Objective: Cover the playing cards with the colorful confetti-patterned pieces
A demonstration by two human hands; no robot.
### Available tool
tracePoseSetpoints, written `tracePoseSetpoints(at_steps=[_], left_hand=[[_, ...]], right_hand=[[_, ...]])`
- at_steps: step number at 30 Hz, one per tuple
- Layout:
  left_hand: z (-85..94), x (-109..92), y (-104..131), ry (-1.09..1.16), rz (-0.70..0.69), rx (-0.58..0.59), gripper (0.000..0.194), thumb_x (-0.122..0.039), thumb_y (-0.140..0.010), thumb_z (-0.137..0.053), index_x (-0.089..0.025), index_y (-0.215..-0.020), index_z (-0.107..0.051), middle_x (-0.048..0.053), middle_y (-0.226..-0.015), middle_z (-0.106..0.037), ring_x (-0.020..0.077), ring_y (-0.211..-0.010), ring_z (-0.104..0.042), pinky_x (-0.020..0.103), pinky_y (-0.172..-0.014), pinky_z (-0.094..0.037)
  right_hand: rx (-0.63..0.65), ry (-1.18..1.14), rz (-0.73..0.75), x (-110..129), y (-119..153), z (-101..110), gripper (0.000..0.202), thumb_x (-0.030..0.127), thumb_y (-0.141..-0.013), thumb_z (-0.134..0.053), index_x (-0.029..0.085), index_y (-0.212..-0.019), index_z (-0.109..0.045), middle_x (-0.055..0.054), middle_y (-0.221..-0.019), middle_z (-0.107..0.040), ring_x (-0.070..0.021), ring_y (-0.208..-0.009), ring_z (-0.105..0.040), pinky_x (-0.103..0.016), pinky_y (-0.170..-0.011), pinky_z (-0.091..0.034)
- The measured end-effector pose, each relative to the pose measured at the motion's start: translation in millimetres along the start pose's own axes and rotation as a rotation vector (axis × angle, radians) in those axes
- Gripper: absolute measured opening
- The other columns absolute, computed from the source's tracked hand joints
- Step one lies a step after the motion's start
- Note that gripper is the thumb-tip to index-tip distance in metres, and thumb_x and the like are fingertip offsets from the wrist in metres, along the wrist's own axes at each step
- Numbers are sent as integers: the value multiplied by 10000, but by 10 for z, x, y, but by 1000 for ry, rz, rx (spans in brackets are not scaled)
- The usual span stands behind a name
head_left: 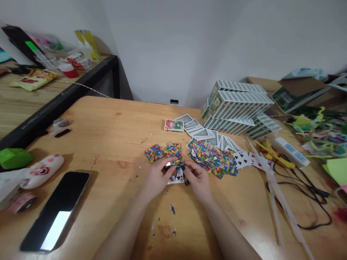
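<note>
A playing card (178, 177) with black clubs and a picture figure is between my hands, face up, above the tabletop's middle. My left hand (159, 175) pinches its upper left side with thumb and finger. At its right edge, the dark-nailed fingers of my right hand (197, 178) are closed on the card. A strip of multicoloured pattern shows at its top; whether it belongs to the same card I cannot tell. Just beyond lie two small multicoloured squares, a left square (154, 153) and a right square (174, 148). Right of my hands spreads a pile of multicoloured-backed cards (214, 159).
Behind the pile lie green-backed cards (202, 133) and a card box (174, 125). Stacked card boxes (238, 103) stand at the back right. A power strip (291, 150), cables and clear plastic strips (279, 191) lie right. A phone (56, 213) rests front left.
</note>
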State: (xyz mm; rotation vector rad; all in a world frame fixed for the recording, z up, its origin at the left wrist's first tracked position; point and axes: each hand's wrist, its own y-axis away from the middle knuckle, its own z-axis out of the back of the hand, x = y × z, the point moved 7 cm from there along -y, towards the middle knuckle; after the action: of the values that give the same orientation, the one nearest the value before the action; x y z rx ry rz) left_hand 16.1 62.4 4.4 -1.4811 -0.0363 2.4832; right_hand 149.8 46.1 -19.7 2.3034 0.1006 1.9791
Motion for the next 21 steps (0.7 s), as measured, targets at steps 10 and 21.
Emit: tracePoseSetpoints(at_steps=[10, 21], left_hand=[[8, -21, 19, -71, -67, 54, 271, -267, -764, -563, -235, -1032, -592, 36, -966, -667, 166, -856, -621, 289, -756, -493], [1, -91, 36, -255, -184, 82, 254, -258, -834, -455, -235, -1052, -585, 45, -995, -664, 173, -870, -626, 302, -787, -484]], right_hand=[[-29, 18, -38, -39, -1, 29, 253, 342, -686, -622, 165, -867, -641, 4, -607, -587, -83, -467, -461, -196, -421, -356], [64, 7, -77, -134, -21, 10, 283, 352, -722, -593, 155, -922, -626, 20, -595, -583, -38, -360, -364, -169, -334, -288]])
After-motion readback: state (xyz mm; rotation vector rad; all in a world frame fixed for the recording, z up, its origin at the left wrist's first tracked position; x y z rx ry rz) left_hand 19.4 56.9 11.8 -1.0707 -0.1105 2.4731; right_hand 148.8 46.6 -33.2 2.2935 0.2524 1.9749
